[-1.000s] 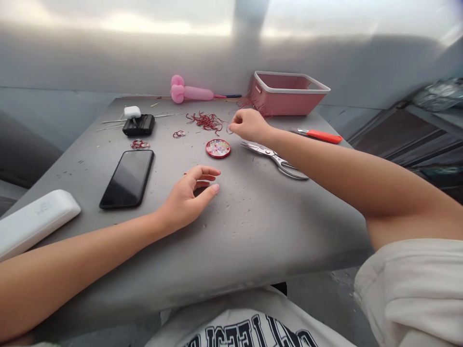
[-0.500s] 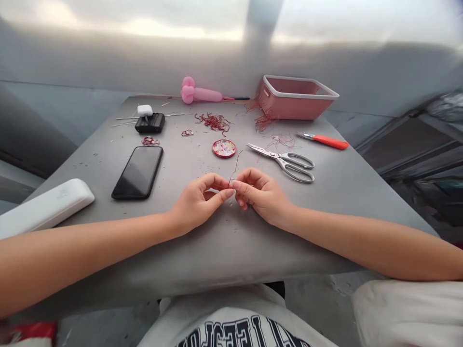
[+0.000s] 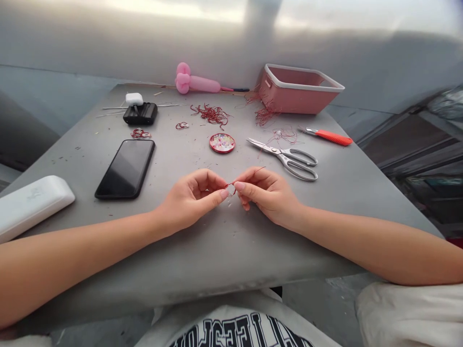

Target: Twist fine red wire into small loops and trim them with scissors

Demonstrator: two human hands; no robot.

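Note:
Between my two hands a small loop of red cord is stretched, with something tiny and pale at its lower side. My left hand pinches one side of it between thumb and fingertips. Thumb and forefinger of my right hand pinch the other side, and a thin loose cord end sticks up over the right fingers. Just beyond the hands lies a round red lid filled with pale beads. Grey-handled scissors rest to the right, blades pointing left.
A black phone and a white case lie at left. Farther back are a black device, red cord pieces, a pink balloon and a pink basket. An orange-handled cutter lies at right.
My hands have drawn slightly apart, and the red loop shows between them. The loose cord end that stood upright now leans right over my right hand. The view has shifted slightly.

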